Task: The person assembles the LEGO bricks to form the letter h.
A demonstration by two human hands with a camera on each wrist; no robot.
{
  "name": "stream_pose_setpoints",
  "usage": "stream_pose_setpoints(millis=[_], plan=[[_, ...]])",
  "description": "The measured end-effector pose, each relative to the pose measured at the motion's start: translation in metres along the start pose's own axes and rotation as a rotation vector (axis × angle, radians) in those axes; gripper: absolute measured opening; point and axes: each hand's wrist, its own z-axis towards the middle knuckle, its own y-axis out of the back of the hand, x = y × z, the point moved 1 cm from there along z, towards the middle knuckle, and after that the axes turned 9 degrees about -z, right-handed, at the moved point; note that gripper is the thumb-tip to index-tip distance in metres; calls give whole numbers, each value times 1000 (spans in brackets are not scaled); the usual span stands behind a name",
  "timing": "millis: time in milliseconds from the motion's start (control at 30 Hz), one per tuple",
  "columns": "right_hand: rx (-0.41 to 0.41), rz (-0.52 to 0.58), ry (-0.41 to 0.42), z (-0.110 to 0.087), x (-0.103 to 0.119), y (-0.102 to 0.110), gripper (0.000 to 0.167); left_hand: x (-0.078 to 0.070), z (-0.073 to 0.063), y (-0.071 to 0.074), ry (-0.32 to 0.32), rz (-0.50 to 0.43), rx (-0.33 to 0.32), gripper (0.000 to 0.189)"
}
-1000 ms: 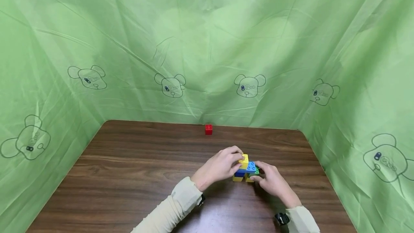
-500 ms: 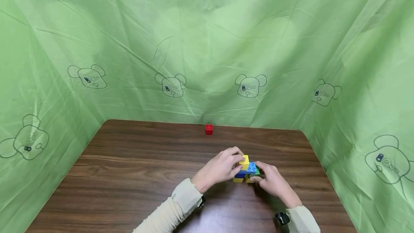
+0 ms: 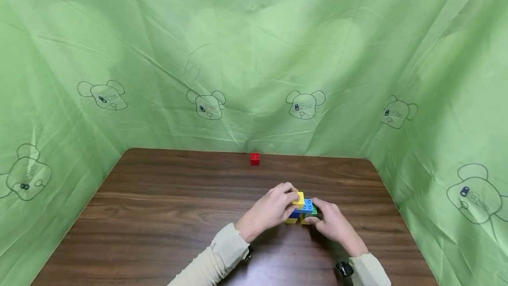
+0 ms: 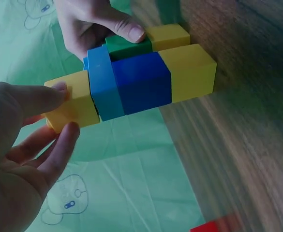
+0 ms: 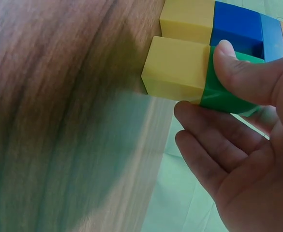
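Note:
My left hand point(image 3: 267, 208) pinches a yellow brick point(image 4: 78, 104) between thumb and fingers at the top of a small block structure. That brick sits against a light blue brick point(image 4: 104, 84), which bridges two columns. One column has a dark blue brick point(image 4: 143, 79) on a yellow brick point(image 4: 192, 72). The other pairs a green brick point(image 5: 223, 94) with a yellow brick point(image 5: 175, 67) standing on the table. With thumb and fingers, my right hand point(image 3: 335, 222) grips the green brick from the right side. Its index finger is partly hidden behind the structure.
A red brick point(image 3: 255, 159) lies near the far edge of the brown wooden table point(image 3: 178, 184). Green cloth point(image 3: 254, 56) with printed bear heads hangs along the back and both sides.
My left hand and the top yellow brick have come down slightly toward the light blue brick. My right hand keeps its hold on the green brick. The head view has shifted a little.

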Motion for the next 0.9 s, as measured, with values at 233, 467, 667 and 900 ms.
stream_pose_setpoints(millis=[233,467,667,900], plan=[[-8,12,-22,0,1,0,35,1,6,2,55,-56,48,8],[-9,15,-40,-1,3,-2,34,3,6,3,101,-101,80,11],[-11,23,-25,-3,1,-3,35,8,5,0,102,-170,76,13],[-7,22,-20,-2,-1,-5,35,20,8,0,65,-322,54,14]])
